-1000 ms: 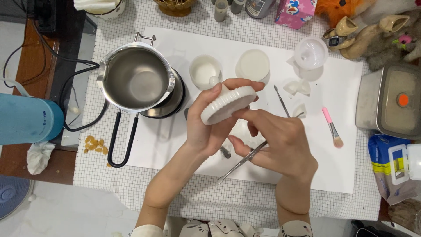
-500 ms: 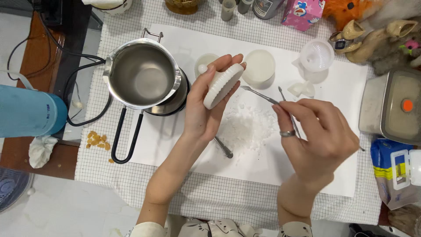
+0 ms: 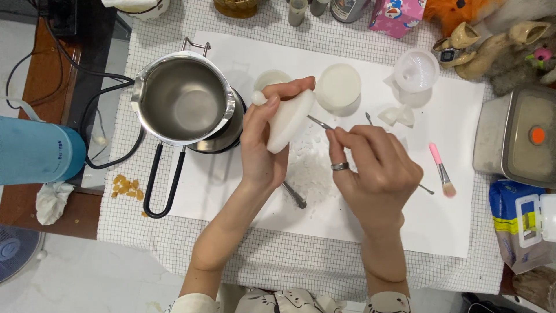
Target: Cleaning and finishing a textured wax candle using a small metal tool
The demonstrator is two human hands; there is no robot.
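My left hand (image 3: 262,145) holds a round white wax block (image 3: 289,120) tilted on edge above the white paper sheet (image 3: 446,232). My right hand (image 3: 373,168), with a ring on one finger, grips a thin metal tool (image 3: 319,122) whose tip touches the block's face. White shavings (image 3: 313,171) lie scattered on the paper below the block. Another metal tool (image 3: 295,195) rests on the paper under my left wrist.
A steel pot (image 3: 182,98) with a long black handle sits on a small burner at left. White cups (image 3: 339,87), a clear funnel (image 3: 416,71), a pink brush (image 3: 442,170), a metal container (image 3: 515,139), a blue jug (image 3: 35,152) and a tissue box (image 3: 397,17) surround the sheet.
My left hand has turned the wax block more upright and lowered it. My right hand moved left, bringing the tool tip against the block. More shavings show on the paper.
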